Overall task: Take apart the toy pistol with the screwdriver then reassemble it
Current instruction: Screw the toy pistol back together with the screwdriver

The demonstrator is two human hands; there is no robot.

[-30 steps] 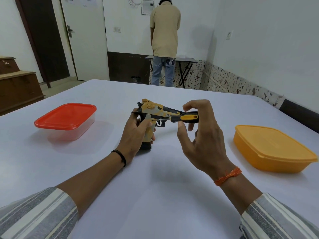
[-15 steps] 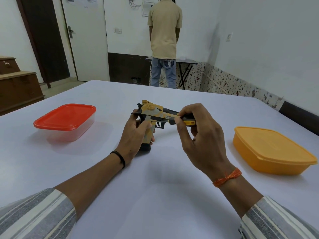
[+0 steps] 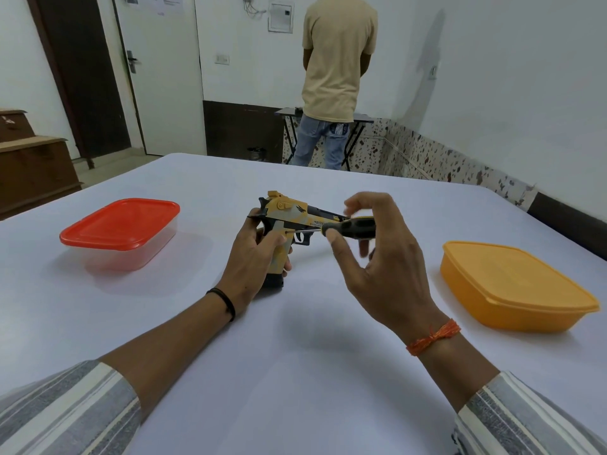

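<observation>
While the toy pistol stands butt-down on the white desk, the left hand wraps its grip and the right hand pinches the screwdriver handle between thumb and fingertips, tip at a screw just above the grip. Best to keep the shaft square to that screw, press inward while twisting, and brace the butt firmly. Red-lidded box and orange box sit well apart at either side.

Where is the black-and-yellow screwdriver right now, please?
In the head view, the black-and-yellow screwdriver lies level mid-table, gripped by the right hand, tip against the yellow toy pistol that the left hand holds.
</observation>
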